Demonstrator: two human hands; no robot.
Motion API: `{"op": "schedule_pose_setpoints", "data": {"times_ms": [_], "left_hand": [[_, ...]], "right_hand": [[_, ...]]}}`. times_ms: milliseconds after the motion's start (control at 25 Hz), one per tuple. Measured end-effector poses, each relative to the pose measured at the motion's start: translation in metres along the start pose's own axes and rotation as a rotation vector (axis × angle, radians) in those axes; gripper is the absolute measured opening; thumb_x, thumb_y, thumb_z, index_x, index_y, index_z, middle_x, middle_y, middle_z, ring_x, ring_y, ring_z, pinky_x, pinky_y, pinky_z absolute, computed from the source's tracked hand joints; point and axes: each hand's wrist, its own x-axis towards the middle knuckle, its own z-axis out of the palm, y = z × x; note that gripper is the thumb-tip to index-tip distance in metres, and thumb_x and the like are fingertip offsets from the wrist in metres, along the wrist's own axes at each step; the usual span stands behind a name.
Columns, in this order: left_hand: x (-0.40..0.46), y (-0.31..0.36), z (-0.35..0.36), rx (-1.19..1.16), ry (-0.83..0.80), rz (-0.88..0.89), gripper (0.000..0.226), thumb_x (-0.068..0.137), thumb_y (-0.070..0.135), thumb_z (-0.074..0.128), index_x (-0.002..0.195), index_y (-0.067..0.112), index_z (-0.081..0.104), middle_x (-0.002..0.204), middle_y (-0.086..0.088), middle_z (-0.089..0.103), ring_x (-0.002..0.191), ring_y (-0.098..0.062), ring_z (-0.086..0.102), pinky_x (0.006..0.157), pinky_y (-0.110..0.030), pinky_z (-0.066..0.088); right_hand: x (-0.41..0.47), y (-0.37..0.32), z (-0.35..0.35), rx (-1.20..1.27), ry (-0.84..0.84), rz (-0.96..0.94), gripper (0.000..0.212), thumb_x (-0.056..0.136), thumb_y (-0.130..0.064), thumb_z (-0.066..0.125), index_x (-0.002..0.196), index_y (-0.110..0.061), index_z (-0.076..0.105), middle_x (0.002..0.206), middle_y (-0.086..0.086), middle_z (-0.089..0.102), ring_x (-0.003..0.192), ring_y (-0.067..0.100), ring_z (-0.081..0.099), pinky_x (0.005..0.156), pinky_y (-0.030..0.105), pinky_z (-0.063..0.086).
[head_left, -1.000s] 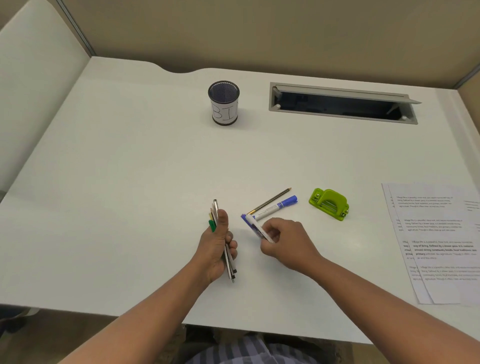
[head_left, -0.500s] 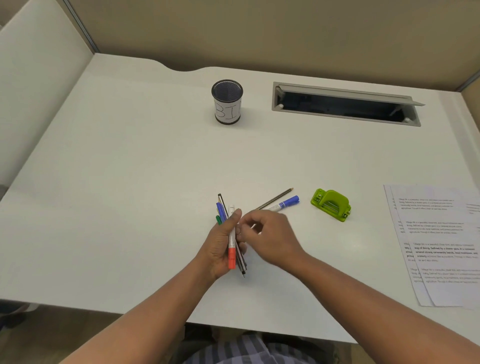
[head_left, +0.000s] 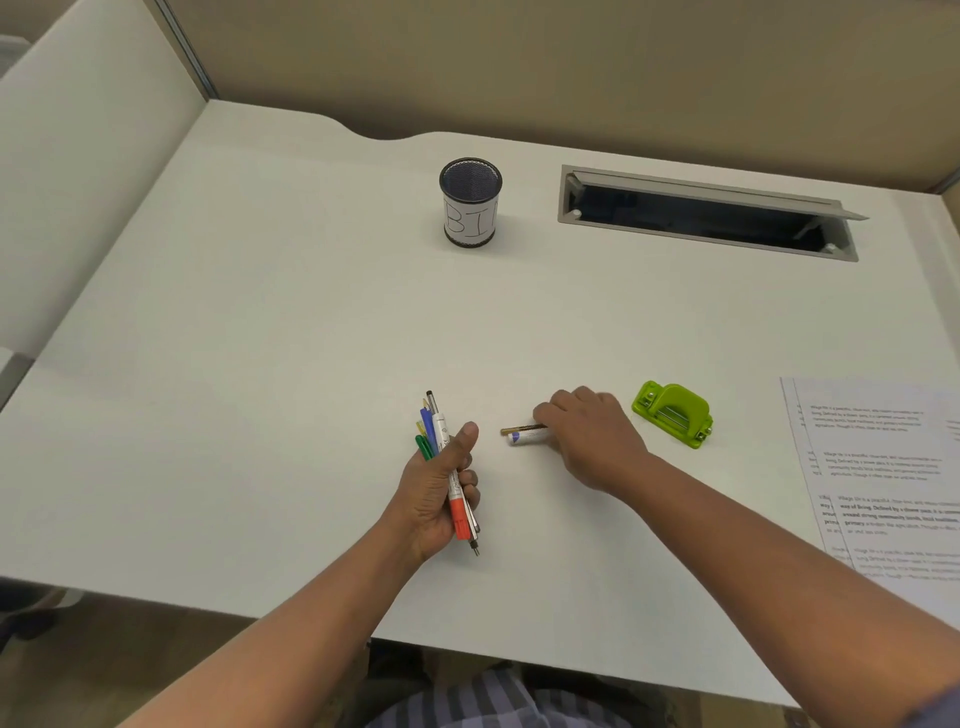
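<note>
My left hand (head_left: 434, 491) grips a bundle of several pens and markers (head_left: 441, 447) upright over the desk's near middle; an orange cap points toward me and blue, green and dark tips stick out above the thumb. To its right my right hand (head_left: 589, 439) lies over a white marker with a blue end (head_left: 525, 437) and a thin gold-and-dark pen (head_left: 519, 429), both on the desk. The fingers curl down onto them and hide their right halves. A black mesh pen cup (head_left: 470, 202) with a white label stands far back, nothing showing in it.
A green hole punch (head_left: 672, 413) sits just right of my right hand. Printed sheets (head_left: 883, 467) lie at the right edge. An open grey cable hatch (head_left: 706, 213) is set in the white desk (head_left: 260, 338) at the back right. Partition walls stand left and behind.
My right hand passed the white marker with the orange cap into the left hand's bundle, then moved right onto the marker and pen on the desk.
</note>
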Motion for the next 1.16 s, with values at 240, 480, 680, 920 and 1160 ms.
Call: {"op": "schedule_pose_setpoints", "data": {"times_ms": [240,480,680,920,1160], "left_hand": [[0.002,-0.001,-0.003,0.000,0.027,0.018,0.046,0.063,0.029,0.093,0.084,0.021,0.053,0.066,0.004,0.052,0.051,-0.011,0.048,0.044,-0.024,0.046],[-0.002,-0.005,0.003,0.009,0.005,0.033,0.053,0.065,0.045,0.088,0.095,0.017,0.055,0.071,0.000,0.053,0.055,-0.014,0.051,0.052,-0.029,0.049],[-0.008,-0.008,0.011,-0.011,-0.179,0.011,0.086,0.075,0.082,0.054,0.119,0.010,0.070,0.112,-0.013,0.074,0.103,-0.028,0.073,0.086,-0.044,0.059],[-0.012,-0.010,0.010,-0.020,-0.082,-0.047,0.066,0.068,0.082,0.062,0.085,0.020,0.081,0.096,-0.007,0.077,0.097,-0.026,0.075,0.080,-0.048,0.059],[-0.015,0.011,-0.010,-0.067,-0.065,-0.038,0.024,0.090,0.019,0.069,0.111,0.009,0.064,0.099,-0.012,0.070,0.096,-0.031,0.071,0.084,-0.050,0.058]], "right_hand": [[-0.009,-0.017,0.005,0.069,-0.120,0.053,0.015,0.093,-0.014,0.044,0.105,-0.015,0.052,0.101,0.007,0.057,0.084,0.030,0.055,0.058,0.035,0.033],[-0.015,-0.045,-0.016,0.831,-0.041,0.411,0.006,0.075,-0.022,0.067,0.080,-0.023,0.065,0.074,-0.001,0.067,0.065,0.016,0.061,0.058,0.032,0.049],[-0.018,-0.093,-0.041,1.126,-0.023,0.380,0.010,0.073,-0.022,0.070,0.084,-0.021,0.071,0.072,0.001,0.073,0.059,0.009,0.065,0.063,0.036,0.059],[-0.025,-0.117,-0.046,1.026,0.041,0.335,0.013,0.078,-0.016,0.062,0.088,-0.021,0.068,0.078,-0.009,0.072,0.074,0.009,0.069,0.074,0.032,0.059],[-0.021,-0.122,-0.036,0.975,0.073,0.269,0.022,0.080,-0.013,0.058,0.091,-0.031,0.065,0.094,-0.013,0.069,0.077,0.004,0.065,0.071,0.027,0.054]]}}
